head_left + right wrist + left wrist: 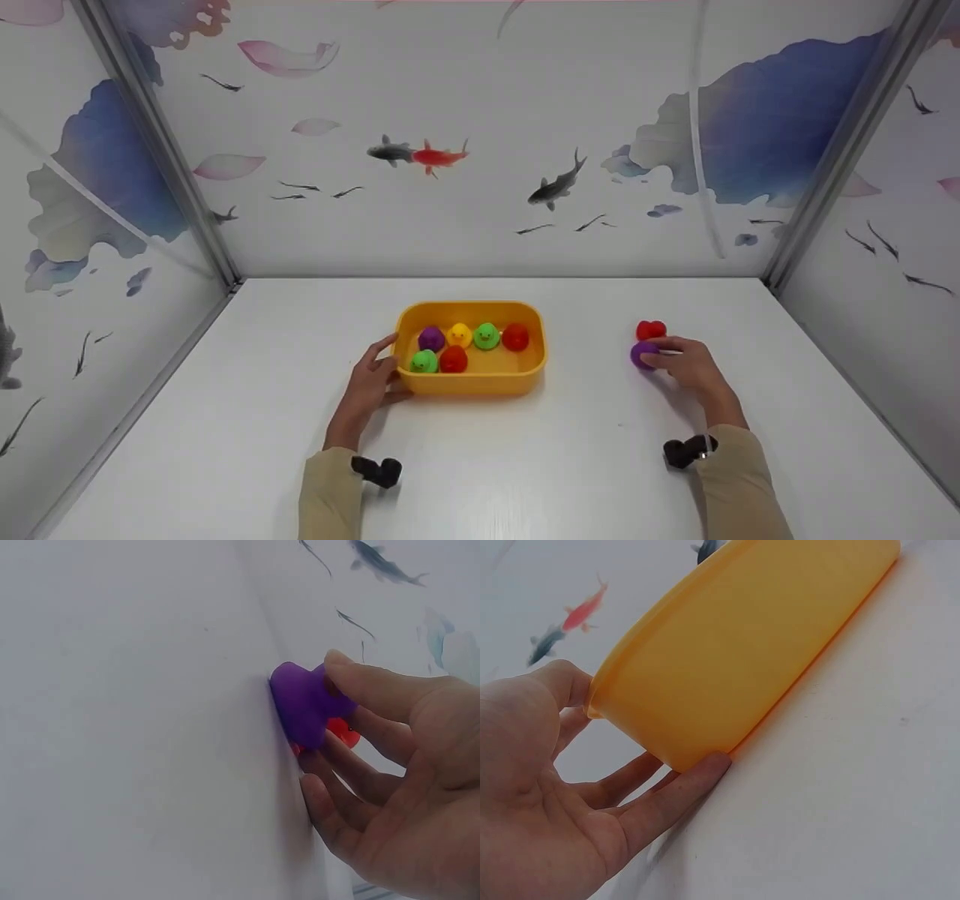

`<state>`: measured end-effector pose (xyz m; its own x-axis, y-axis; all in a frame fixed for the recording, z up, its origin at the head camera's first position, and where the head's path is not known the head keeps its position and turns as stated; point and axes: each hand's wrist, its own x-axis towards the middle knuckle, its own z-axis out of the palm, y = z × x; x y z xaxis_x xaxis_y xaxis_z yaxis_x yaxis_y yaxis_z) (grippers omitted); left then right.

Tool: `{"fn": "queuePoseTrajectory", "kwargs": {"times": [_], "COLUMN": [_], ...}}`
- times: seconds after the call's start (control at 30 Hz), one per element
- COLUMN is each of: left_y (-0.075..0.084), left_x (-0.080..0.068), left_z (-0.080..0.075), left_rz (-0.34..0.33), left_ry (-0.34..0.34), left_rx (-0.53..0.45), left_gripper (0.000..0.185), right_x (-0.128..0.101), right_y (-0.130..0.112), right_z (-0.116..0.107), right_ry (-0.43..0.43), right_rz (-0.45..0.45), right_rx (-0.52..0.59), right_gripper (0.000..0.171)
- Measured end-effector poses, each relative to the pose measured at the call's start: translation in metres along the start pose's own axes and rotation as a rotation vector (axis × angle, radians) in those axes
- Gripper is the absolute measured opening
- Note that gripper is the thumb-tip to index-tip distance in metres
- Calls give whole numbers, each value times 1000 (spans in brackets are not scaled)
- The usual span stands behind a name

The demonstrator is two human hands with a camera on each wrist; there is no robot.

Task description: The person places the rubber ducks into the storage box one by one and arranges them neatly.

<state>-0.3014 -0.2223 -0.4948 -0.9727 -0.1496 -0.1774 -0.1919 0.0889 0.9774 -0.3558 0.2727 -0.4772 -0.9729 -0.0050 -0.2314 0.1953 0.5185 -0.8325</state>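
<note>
White tabletop (510,465) stretches between walls (480,150) printed with fish and petals. On it the left hand (371,382) rests against the near left corner of a yellow tub (480,382), thumb at the rim and fingers (679,791) lying straight along the tub's base, not curled round it. Just beyond those fingers, inside the tub, sit six ducks: a purple one (431,338), a yellow (459,334), a green (486,335) and a red (515,337) in the far row, another green (424,361) and another red (453,359) nearer. Well off to the other side, the right hand (690,366) pinches a purple duck (643,354) between thumb and fingertips, the duck down on the table. A red duck (650,329) stands just past that hand, touching the purple one.
</note>
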Motion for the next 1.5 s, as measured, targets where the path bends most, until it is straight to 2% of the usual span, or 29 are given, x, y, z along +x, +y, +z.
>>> {"fn": "queuePoseTrajectory", "kwargs": {"times": [0.23,0.5,0.8,1.1,1.5], "left_y": [3,1,2,2,2], "left_x": [-1,-3,-3,-1,1], "left_z": [0,0,1,0,1], "left_rz": [-5,2,-1,-7,-18], "left_ry": [-4,-8,-15,2,-5], "left_rx": [6,-5,-2,5,5], "left_gripper": [50,49,49,49,48], "right_x": [-2,-8,-13,-16,-20], "right_y": [-8,-26,-48,-59,-78], "right_z": [0,3,13,23,43], "right_ry": [8,16,-6,-34,-35], "right_rz": [-10,-88,-153,-234,-188], "right_rx": [-7,35,18,38,20], "right_gripper": [71,74,68,59,60]}}
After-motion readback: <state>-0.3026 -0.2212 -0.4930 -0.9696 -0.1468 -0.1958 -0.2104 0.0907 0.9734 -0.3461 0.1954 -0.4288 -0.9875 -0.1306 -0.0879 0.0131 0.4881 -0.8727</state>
